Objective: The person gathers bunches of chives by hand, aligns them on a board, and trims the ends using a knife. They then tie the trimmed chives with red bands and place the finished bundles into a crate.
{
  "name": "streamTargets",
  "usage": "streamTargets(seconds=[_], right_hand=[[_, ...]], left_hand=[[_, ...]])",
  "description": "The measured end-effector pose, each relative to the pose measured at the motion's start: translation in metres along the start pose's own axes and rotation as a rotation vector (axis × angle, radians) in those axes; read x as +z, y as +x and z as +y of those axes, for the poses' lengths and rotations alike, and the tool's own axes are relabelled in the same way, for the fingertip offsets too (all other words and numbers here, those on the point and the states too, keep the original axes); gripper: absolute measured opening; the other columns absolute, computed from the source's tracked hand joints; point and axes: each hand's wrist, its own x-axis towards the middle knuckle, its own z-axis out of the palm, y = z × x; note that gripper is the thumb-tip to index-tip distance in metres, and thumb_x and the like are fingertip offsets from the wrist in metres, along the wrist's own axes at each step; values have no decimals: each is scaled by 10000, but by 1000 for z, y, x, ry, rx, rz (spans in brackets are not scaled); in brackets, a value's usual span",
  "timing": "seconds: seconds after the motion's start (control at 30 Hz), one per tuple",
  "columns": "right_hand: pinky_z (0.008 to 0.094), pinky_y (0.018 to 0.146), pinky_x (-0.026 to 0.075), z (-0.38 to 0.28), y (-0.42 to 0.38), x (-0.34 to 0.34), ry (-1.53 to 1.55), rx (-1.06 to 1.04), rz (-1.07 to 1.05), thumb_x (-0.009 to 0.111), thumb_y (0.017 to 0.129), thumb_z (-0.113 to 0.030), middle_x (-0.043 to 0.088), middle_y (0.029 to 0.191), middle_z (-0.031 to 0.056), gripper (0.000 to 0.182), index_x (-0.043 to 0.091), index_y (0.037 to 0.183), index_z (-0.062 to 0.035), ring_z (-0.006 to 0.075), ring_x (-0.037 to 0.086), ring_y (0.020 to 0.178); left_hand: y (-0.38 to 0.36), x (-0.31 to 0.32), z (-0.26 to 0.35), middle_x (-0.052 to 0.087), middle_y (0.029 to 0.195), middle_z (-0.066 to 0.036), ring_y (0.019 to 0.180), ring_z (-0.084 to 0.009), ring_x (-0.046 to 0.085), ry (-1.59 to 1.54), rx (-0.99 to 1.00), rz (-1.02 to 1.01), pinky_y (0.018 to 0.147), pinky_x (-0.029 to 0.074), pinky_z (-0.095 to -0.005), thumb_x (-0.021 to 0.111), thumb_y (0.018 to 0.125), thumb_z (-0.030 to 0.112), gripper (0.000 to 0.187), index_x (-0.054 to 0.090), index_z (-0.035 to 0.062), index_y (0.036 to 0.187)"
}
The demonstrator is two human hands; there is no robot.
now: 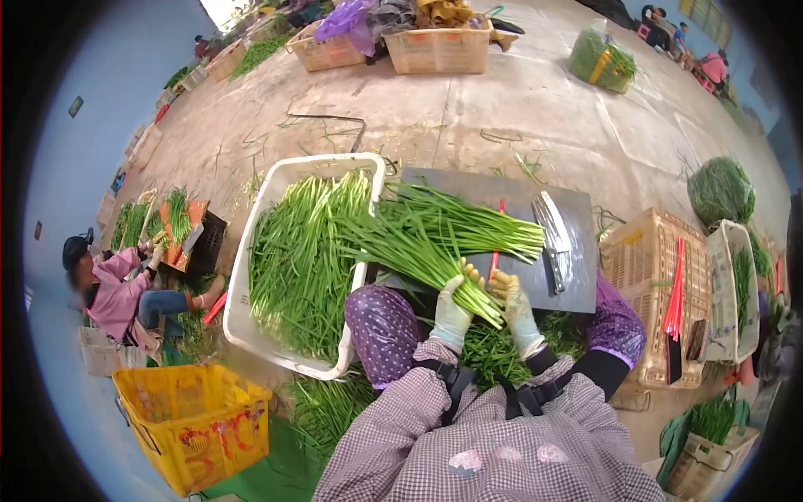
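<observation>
My gloved left hand is closed around a bunch of green chives, pale stalk ends toward me and leaves reaching over the white tub. Close to those ends is my gloved right hand, fingers curled; what they pinch, if anything, is hidden. A second chive bunch lies on the grey board, across a red strip whose near end is by my right fingertips. Beside it on the board rest a dark-handled knife and another blade. Loose chives fill the tub.
A yellow basket stands at lower left. To the right, a tan crate carries red strips. A person in pink sits at left by another board. More crates stand at the back.
</observation>
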Motion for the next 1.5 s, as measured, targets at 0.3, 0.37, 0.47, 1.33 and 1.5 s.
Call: streamTargets(seconds=[0.3,0.37,0.47,1.33,1.5], right_hand=[[402,1163,446,22,-2,0,64,-93,101,283,1164,-524,637,1426,137,669,620,1397,5,255,627,1266],[391,1083,492,29,3,1,-107,-204,197,429,1163,-355,684,1296,142,436,676,1294,-19,270,660,1167],[392,887,532,-38,-10,-9,-556,-390,294,665,999,-116,656,1036,132,135,685,1099,-28,288,661,965],[414,748,505,-41,13,-8,-1288,-614,-314,710,887,-289,687,981,40,178,699,1003,-155,244,691,919],[413,698,494,-17,36,7,-1512,-698,-237,649,920,-292,689,819,17,149,704,942,-154,241,691,770]], left_hand=[[5,-4,-17,714,1290,-75,1167,-219,695,-38,-33,-26,1122,523,-441,601,964,17,462,604,52,1424],[6,-5,-16,693,1349,-78,1214,-227,679,-49,-81,-32,1147,501,-451,604,951,12,504,581,48,1453],[2,-4,-9,641,1442,-111,1327,-266,619,-61,-63,-47,1195,456,-464,573,931,10,565,537,35,1494],[-1,9,-6,470,1612,-217,1536,-359,402,-60,-42,-80,1281,325,-525,545,878,109,641,454,-44,1493],[0,2,-7,446,1628,-228,1540,-384,385,-110,-86,-99,1295,306,-517,533,876,95,649,443,-59,1500]])
